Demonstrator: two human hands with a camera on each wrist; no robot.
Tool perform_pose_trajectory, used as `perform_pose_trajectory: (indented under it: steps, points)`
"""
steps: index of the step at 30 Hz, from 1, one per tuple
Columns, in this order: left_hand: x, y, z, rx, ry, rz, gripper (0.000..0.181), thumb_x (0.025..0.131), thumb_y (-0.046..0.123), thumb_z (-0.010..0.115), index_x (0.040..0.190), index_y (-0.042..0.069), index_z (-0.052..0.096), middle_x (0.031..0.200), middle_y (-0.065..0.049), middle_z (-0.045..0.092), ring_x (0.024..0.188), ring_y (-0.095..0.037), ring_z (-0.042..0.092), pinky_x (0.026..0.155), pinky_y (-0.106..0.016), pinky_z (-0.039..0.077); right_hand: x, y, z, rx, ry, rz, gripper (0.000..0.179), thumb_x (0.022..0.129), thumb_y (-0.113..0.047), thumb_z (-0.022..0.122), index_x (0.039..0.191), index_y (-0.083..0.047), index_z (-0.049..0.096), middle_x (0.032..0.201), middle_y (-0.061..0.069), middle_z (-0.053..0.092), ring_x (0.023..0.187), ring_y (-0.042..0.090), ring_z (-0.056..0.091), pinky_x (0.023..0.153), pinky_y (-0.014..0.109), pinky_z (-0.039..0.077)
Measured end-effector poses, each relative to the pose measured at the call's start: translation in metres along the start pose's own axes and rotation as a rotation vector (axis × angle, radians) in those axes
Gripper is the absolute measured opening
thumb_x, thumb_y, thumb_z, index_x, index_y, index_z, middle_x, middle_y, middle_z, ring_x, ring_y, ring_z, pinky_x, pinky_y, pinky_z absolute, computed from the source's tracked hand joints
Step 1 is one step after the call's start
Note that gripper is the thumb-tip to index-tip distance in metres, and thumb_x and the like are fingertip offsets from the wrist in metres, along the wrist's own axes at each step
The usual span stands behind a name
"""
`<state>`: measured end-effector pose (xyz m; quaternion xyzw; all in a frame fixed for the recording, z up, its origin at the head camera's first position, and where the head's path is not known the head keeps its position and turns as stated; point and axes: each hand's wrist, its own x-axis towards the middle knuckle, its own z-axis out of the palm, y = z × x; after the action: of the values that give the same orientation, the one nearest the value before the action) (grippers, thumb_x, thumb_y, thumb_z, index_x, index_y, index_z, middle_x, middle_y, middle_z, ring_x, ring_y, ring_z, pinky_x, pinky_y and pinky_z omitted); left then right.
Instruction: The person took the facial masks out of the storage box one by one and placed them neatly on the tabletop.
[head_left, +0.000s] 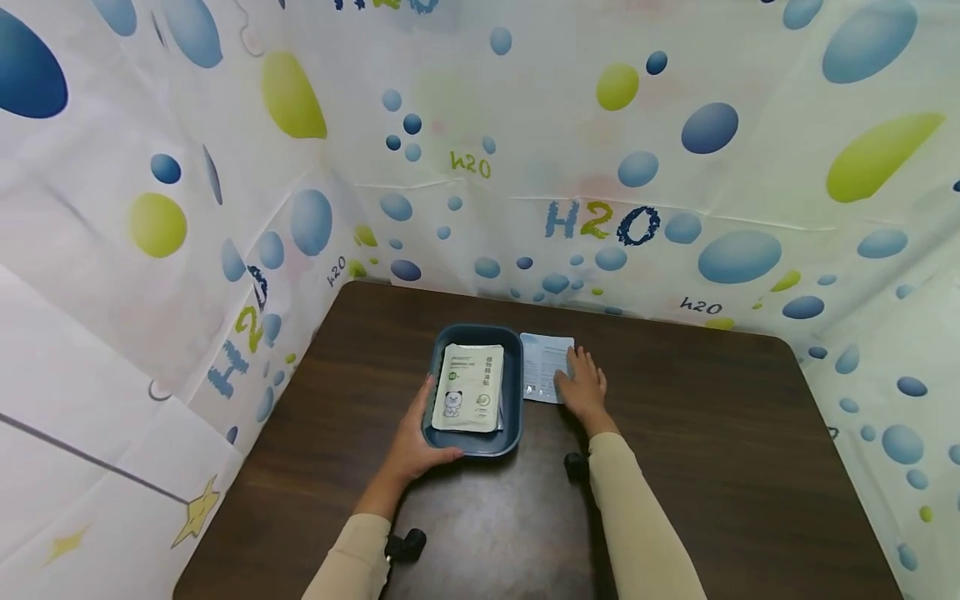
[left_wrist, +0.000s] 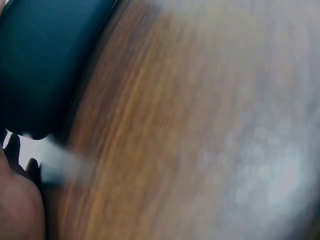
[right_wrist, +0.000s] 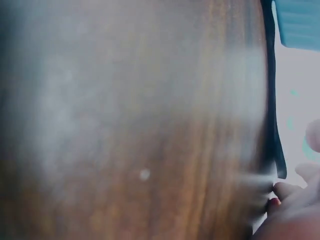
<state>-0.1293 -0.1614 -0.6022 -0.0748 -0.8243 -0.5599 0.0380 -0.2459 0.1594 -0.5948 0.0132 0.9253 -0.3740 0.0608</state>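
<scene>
A dark blue tray (head_left: 513,442) stands on the table in the head view. Inside it lies a pale packet (head_left: 471,379) printed with a panda and lettering, and the edge of something under it shows at its lower right. My left hand (head_left: 415,437) holds the tray by its near left corner, thumb along the front side and fingers up the left side. Right of the tray is a light blue flat packet (head_left: 542,367). Over that packet's right edge rests my right hand (head_left: 583,387), fingers extended and thumb on the packet.
The dark brown wooden table (head_left: 712,433) reaches back to a white curtain (head_left: 525,100) with blue and green spots, which also hangs along both sides. A black wrist camera (head_left: 405,546) sits by the left cuff, another (head_left: 576,467) by the right.
</scene>
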Motion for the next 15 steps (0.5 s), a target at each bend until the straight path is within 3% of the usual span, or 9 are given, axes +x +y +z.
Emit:
perform_pose_trajectory:
  steps: [3,8,15]
  points:
    - [0.001,0.000,0.001,0.001,-0.001,0.003,0.134,0.059,0.020,0.099,0.165,0.022,0.016,0.172,-0.009,0.018,0.157,-0.038,0.020,0.121,-0.066,0.022,-0.003,-0.003,-0.004,0.140,0.074,0.006,0.065,0.104,-0.027,0.047,0.162,-0.006,0.026,0.170,0.018,0.019,0.159,0.036,0.011,0.127,0.057,0.000]
    - [0.000,0.001,0.001,-0.002,-0.004,0.008,0.137,0.059,0.020,0.098,0.166,0.023,0.013,0.172,-0.010,0.018,0.156,-0.039,0.021,0.121,-0.066,0.023,-0.011,-0.021,-0.010,0.381,0.179,-0.016,0.061,0.105,-0.023,0.050,0.161,-0.007,0.030,0.170,0.015,0.022,0.159,0.036,0.015,0.127,0.058,0.013]
    - [0.000,-0.001,0.001,0.010,-0.001,0.012,0.138,0.059,0.022,0.099,0.166,0.025,0.012,0.172,-0.010,0.019,0.156,-0.040,0.022,0.119,-0.067,0.025,-0.018,-0.071,-0.018,0.676,0.212,-0.076,0.059,0.106,-0.017,0.052,0.161,-0.012,0.032,0.169,0.008,0.029,0.158,0.026,0.024,0.129,0.044,0.019]
